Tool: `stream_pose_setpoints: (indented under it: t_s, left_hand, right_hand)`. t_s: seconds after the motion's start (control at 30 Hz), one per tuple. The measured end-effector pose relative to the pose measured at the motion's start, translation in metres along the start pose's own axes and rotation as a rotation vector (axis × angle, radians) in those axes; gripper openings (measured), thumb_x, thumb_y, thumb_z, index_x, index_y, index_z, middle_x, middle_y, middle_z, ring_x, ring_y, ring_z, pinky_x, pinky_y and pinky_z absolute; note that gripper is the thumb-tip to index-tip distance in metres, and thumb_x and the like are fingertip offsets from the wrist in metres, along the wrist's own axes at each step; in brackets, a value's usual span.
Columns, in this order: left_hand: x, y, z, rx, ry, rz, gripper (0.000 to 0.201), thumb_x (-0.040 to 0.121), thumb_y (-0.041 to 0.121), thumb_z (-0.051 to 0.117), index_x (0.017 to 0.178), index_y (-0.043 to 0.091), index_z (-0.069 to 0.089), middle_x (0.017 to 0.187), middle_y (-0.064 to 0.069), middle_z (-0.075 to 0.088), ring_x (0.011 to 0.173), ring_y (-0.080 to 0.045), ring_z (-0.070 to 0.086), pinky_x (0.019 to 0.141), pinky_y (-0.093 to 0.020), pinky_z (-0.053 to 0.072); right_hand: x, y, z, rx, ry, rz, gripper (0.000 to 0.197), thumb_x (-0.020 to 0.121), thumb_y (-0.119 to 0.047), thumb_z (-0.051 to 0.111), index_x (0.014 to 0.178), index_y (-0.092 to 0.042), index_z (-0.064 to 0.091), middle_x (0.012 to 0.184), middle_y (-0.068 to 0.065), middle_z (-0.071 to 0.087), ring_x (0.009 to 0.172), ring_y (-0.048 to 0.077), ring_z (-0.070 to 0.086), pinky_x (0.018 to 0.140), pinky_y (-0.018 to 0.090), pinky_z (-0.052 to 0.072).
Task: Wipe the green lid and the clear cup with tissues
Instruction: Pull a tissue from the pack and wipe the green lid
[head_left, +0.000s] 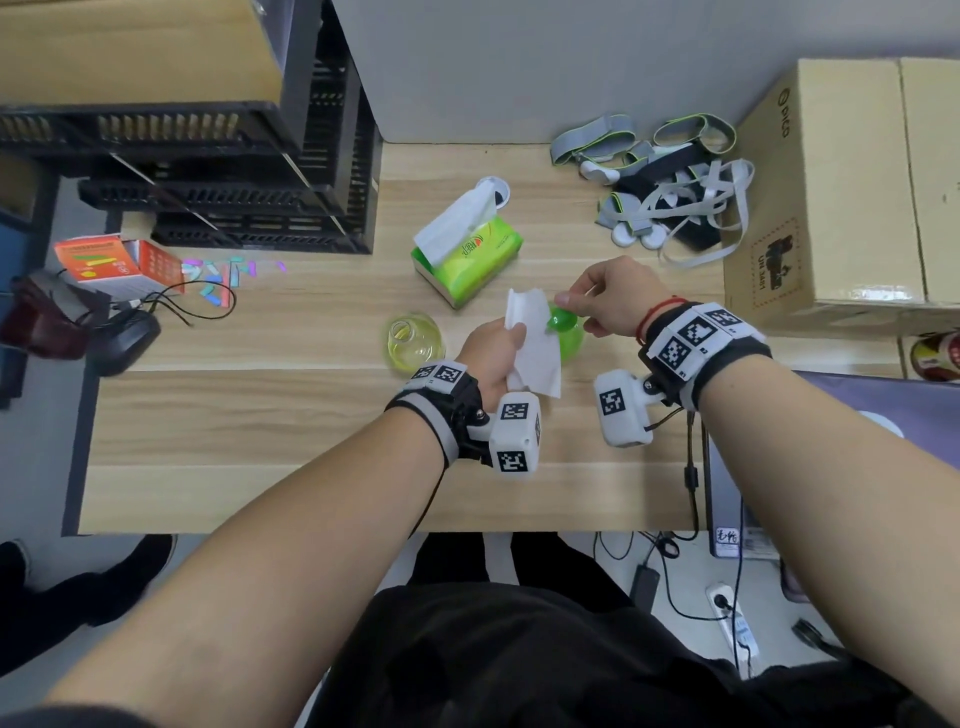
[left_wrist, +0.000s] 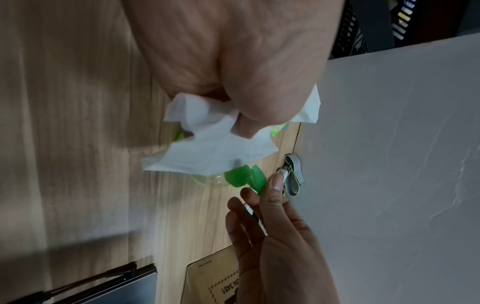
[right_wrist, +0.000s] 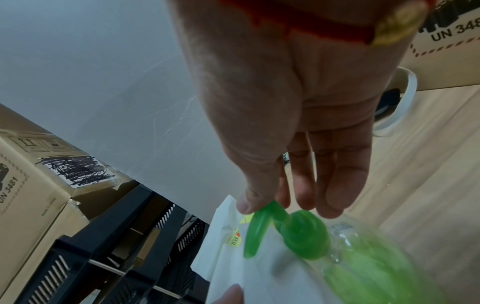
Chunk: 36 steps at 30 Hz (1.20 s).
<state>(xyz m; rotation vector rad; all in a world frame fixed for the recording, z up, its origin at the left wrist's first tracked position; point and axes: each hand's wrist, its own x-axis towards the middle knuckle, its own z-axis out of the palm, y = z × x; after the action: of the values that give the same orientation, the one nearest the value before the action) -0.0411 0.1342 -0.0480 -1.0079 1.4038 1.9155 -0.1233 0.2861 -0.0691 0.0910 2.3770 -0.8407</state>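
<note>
The green lid (head_left: 570, 338) lies on the wooden table (head_left: 311, 415), partly hidden behind a white tissue (head_left: 532, 348). My left hand (head_left: 511, 332) grips that tissue against the lid's left side. My right hand (head_left: 571, 306) pinches the lid's raised flip cap (right_wrist: 259, 228) between thumb and forefinger; the round green spout (right_wrist: 303, 236) and the blurred dome (right_wrist: 376, 271) sit below it. In the left wrist view the tissue (left_wrist: 215, 150) hangs from my left hand (left_wrist: 246, 115) over the lid (left_wrist: 240, 176). The clear cup (head_left: 413, 338), yellow-tinted, stands left of my left hand, untouched.
A green tissue pack (head_left: 467, 249) with a sheet sticking out lies behind the hands. A pile of grey straps (head_left: 670, 192) and a cardboard box (head_left: 841, 197) fill the back right. Black crates (head_left: 234, 171), an orange box (head_left: 119, 265) and cables sit at the left.
</note>
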Motion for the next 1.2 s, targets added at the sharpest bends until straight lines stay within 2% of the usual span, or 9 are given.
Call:
stream_pose_setpoints:
  t_s: [0.17,0.27,0.4,0.6,0.7,0.9,1.0,1.1,1.2]
  left_hand:
    - [-0.002,-0.002,0.007,0.002,0.026,-0.023,0.036,0.104,0.012,0.038,0.137,0.000,0.045,0.132,-0.021,0.058,0.100,-0.031,0.060,0.048,-0.026,0.050]
    - [-0.003,0.000,0.010,-0.018,0.054,-0.054,0.037,0.104,0.014,0.039,0.137,0.000,0.045,0.133,-0.021,0.058,0.117,-0.039,0.059,0.046,-0.026,0.049]
    - [-0.001,0.000,0.011,-0.037,0.089,-0.074,0.037,0.104,0.015,0.039,0.137,-0.001,0.046,0.132,-0.021,0.059,0.121,-0.038,0.057,0.048,-0.025,0.048]
    - [0.000,-0.002,0.010,-0.071,0.079,-0.103,0.035,0.103,0.017,0.041,0.133,0.000,0.049,0.128,-0.021,0.061,0.101,-0.033,0.062,0.053,-0.031,0.048]
    - [0.001,0.000,0.010,-0.086,0.069,-0.122,0.036,0.104,0.017,0.040,0.134,0.000,0.048,0.128,-0.021,0.061,0.112,-0.038,0.061,0.055,-0.032,0.048]
    - [0.003,0.000,0.009,-0.103,0.065,-0.135,0.036,0.103,0.019,0.041,0.134,0.001,0.049,0.128,-0.021,0.062,0.108,-0.037,0.063,0.056,-0.033,0.049]
    - [0.003,0.001,0.009,-0.108,0.079,-0.139,0.037,0.103,0.019,0.042,0.134,0.000,0.048,0.127,-0.020,0.062,0.092,-0.033,0.065,0.055,-0.032,0.048]
    - [0.003,0.001,0.010,-0.100,0.086,-0.154,0.037,0.104,0.020,0.041,0.135,0.000,0.048,0.130,-0.020,0.061,0.114,-0.037,0.061,0.052,-0.032,0.048]
    - [0.003,0.002,0.011,-0.102,0.084,-0.170,0.037,0.104,0.019,0.040,0.135,-0.001,0.047,0.132,-0.021,0.059,0.121,-0.038,0.057,0.053,-0.032,0.047]
  right_hand:
    - [0.000,0.001,0.002,0.001,-0.002,0.016,0.036,0.080,-0.049,0.070,0.088,-0.014,0.070,0.083,0.011,0.075,0.074,0.028,0.074,0.073,0.044,0.062]
    - [-0.001,0.000,0.005,-0.044,-0.010,0.016,0.035,0.083,-0.049,0.067,0.089,-0.015,0.069,0.086,0.010,0.075,0.074,0.029,0.074,0.073,0.046,0.061]
    - [0.000,-0.001,0.013,-0.069,0.019,0.012,0.031,0.085,-0.046,0.066,0.088,-0.016,0.069,0.087,0.010,0.075,0.077,0.029,0.072,0.077,0.045,0.060]
    - [0.000,0.000,-0.002,-0.041,-0.108,0.034,0.039,0.088,-0.050,0.060,0.094,-0.014,0.073,0.084,0.011,0.077,0.076,0.025,0.075,0.076,0.036,0.061]
    - [0.000,0.001,-0.004,-0.019,-0.154,0.030,0.041,0.088,-0.053,0.058,0.093,-0.016,0.073,0.091,0.009,0.077,0.078,0.023,0.076,0.078,0.039,0.062]
    - [0.002,-0.001,0.002,-0.082,-0.101,0.008,0.036,0.089,-0.047,0.061,0.094,-0.012,0.071,0.086,0.011,0.076,0.075,0.025,0.075,0.076,0.042,0.062]
    - [0.004,0.000,0.007,-0.117,-0.058,-0.005,0.034,0.089,-0.045,0.062,0.093,-0.012,0.070,0.084,0.013,0.076,0.072,0.028,0.074,0.074,0.042,0.061]
    - [0.004,-0.001,0.002,-0.130,-0.096,-0.012,0.035,0.089,-0.046,0.061,0.093,-0.013,0.071,0.086,0.012,0.077,0.073,0.026,0.075,0.076,0.041,0.061]
    - [0.006,0.000,-0.005,-0.103,-0.152,-0.005,0.038,0.090,-0.048,0.058,0.096,-0.013,0.071,0.091,0.007,0.076,0.076,0.022,0.075,0.078,0.037,0.061]
